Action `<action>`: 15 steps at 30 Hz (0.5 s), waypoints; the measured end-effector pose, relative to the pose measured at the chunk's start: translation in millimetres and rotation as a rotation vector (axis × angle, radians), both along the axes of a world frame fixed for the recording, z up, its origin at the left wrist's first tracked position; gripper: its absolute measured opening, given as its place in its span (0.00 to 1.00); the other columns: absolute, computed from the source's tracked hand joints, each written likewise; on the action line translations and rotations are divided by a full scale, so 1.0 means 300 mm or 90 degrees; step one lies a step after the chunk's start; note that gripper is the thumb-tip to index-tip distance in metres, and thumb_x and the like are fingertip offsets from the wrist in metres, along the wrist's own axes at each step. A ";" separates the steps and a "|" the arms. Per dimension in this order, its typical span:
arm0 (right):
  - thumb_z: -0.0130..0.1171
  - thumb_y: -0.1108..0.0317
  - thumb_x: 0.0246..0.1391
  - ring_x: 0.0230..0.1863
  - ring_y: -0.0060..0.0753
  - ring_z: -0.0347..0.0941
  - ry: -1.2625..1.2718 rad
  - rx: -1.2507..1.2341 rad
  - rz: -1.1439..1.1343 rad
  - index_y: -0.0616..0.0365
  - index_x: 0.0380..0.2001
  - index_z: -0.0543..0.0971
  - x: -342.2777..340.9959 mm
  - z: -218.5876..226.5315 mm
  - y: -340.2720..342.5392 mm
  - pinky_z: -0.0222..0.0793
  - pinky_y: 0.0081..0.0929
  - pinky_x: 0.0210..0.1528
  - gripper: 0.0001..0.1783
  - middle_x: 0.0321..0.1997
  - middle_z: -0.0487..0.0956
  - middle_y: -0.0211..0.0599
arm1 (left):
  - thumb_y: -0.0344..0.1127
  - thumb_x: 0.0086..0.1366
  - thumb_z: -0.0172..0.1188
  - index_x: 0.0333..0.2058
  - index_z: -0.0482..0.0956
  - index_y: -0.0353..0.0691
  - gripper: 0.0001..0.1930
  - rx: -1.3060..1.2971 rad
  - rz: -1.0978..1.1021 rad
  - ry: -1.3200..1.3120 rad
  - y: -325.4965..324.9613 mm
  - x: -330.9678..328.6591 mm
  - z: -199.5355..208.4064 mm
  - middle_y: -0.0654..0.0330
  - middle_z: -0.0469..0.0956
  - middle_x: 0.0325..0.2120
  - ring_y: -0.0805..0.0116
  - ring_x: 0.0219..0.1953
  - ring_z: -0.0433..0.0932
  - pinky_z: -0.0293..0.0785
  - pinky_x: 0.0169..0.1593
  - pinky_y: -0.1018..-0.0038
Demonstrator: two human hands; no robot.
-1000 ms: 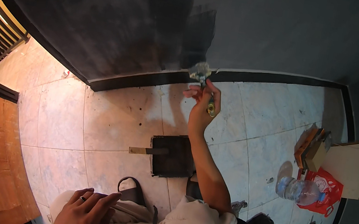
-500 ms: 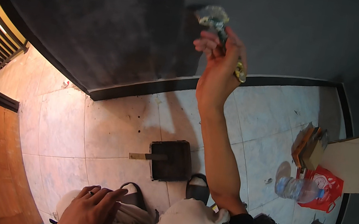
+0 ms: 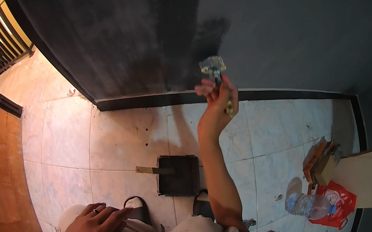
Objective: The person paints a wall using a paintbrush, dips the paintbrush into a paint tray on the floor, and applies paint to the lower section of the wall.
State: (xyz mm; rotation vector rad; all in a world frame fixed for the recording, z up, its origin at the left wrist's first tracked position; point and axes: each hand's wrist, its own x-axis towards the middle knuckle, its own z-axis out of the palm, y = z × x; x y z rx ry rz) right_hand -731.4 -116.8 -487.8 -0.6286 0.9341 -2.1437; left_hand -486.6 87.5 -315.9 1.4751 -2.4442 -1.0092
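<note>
By dark wall (image 3: 296,46) | paintbrush (image 3: 214,64) jutting beyond right hand (image 3: 220,98) gripping its handle | left hand (image 3: 96,226) unclenched

Matt wall (image 3: 278,38), clear plastic bottle (image 3: 307,206)

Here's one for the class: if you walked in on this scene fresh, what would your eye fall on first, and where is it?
Probably the right hand holding a paintbrush before the dark wall, just above the picture's centre. Below it, a black tray stands out against the pale tiled floor. Toward the right edge glows a red bag.
</note>
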 end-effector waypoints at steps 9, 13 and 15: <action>0.47 0.63 0.72 0.32 0.38 0.80 0.074 -0.211 0.040 0.71 0.57 0.71 -0.051 0.342 -0.052 0.76 0.35 0.47 0.21 0.38 0.82 0.54 | 0.25 0.71 0.53 0.55 0.77 0.31 0.15 -0.029 -0.006 0.014 -0.009 -0.004 -0.014 0.42 0.81 0.41 0.41 0.44 0.79 0.74 0.50 0.56; 0.45 0.64 0.75 0.31 0.37 0.83 0.097 -0.266 0.035 0.67 0.56 0.70 -0.040 0.350 -0.030 0.77 0.30 0.39 0.17 0.35 0.82 0.53 | 0.24 0.71 0.53 0.55 0.77 0.32 0.15 -0.018 0.009 0.011 -0.016 0.007 -0.028 0.43 0.82 0.41 0.42 0.44 0.79 0.75 0.50 0.57; 0.47 0.62 0.74 0.30 0.37 0.81 0.073 -0.190 0.036 0.69 0.58 0.71 -0.040 0.262 -0.047 0.76 0.35 0.44 0.21 0.37 0.83 0.53 | 0.24 0.71 0.53 0.55 0.77 0.32 0.15 -0.030 0.005 0.020 -0.024 0.005 -0.037 0.43 0.82 0.40 0.42 0.44 0.80 0.75 0.50 0.57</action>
